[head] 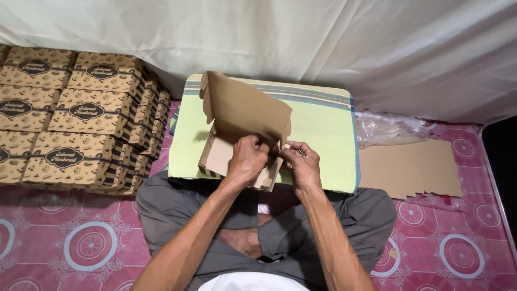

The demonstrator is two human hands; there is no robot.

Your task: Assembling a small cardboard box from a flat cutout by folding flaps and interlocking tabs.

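Head view. A person sits cross-legged on a patterned pink mat (pixel 86 242) with a green cushion (pixel 323 134) resting against the knees. A half-folded brown cardboard box (pixel 237 134) stands on the near part of the cushion, its lid flap raised and tilted away from the person.

The left hand (pixel 246 159) is closed over the box's near wall, fingers curled onto the cardboard. The right hand (pixel 302 164) pinches a small flap at the box's near right corner, thumb and fingers pressed together on it. The two hands nearly touch each other at that corner.

Left of the cushion, a stack of finished boxes (pixel 70 116) with dark oval labels stands in rows on the mat. Right of the cushion, flat cardboard blanks (pixel 409 167) lie on the mat, with crumpled clear plastic wrap (pixel 385 128) just behind them. A white curtain (pixel 323 43) hangs behind the cushion.
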